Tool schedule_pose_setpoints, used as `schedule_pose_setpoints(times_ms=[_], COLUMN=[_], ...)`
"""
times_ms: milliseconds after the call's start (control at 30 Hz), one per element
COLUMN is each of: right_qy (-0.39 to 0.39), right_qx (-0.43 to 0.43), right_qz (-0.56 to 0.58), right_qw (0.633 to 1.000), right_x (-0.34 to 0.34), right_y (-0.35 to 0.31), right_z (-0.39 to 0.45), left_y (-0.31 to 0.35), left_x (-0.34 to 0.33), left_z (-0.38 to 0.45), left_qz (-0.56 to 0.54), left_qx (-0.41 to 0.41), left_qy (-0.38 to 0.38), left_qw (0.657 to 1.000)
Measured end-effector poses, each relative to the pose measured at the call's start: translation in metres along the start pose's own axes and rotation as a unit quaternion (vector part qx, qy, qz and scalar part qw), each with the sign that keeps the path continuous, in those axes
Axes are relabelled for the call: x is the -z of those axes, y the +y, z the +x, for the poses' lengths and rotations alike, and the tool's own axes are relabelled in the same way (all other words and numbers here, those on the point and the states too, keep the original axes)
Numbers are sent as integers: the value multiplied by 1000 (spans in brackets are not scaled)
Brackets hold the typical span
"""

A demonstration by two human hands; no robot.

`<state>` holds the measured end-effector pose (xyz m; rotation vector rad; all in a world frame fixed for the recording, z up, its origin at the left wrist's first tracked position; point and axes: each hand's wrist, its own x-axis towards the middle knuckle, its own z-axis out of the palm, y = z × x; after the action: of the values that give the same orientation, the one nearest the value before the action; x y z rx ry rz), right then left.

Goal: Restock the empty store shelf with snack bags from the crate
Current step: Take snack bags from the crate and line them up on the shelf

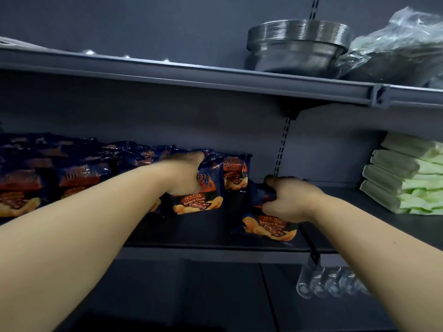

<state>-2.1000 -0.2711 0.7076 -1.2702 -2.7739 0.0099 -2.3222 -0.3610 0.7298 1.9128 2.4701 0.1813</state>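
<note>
Several dark blue barbecue-flavour snack bags [79,176] stand in a row on the dark middle shelf [203,238], filling its left half. My left hand [184,173] grips the top of one upright bag [199,200] near the row's right end. My right hand [290,200] holds another bag [268,226] by its upper part, its bottom resting on the shelf in front of a bag standing behind [236,173]. The crate is out of view.
Stacked pale green packs [405,180] fill the shelf section to the right. On the upper shelf [215,77] sit stacked steel bowls [297,49] and a plastic-wrapped bundle [398,49]. Clear glasses [328,281] stand on the level below.
</note>
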Motion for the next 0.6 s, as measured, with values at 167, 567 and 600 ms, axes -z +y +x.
schedule_pose_setpoints(times_ms=[167, 567, 600], right_qy=[-10, -14, -19], right_qx=[2, 62, 65], right_qz=[-10, -3, -6], right_qw=[1000, 998, 998], right_x=[6, -11, -12], right_y=[3, 25, 25], right_z=[32, 115, 121], left_y=[-9, -22, -24], left_x=[-6, -39, -41], left_z=[45, 132, 136], left_qz=[31, 92, 101], left_qx=[-21, 17, 22], left_qy=[42, -5, -6], left_qw=[998, 996, 995])
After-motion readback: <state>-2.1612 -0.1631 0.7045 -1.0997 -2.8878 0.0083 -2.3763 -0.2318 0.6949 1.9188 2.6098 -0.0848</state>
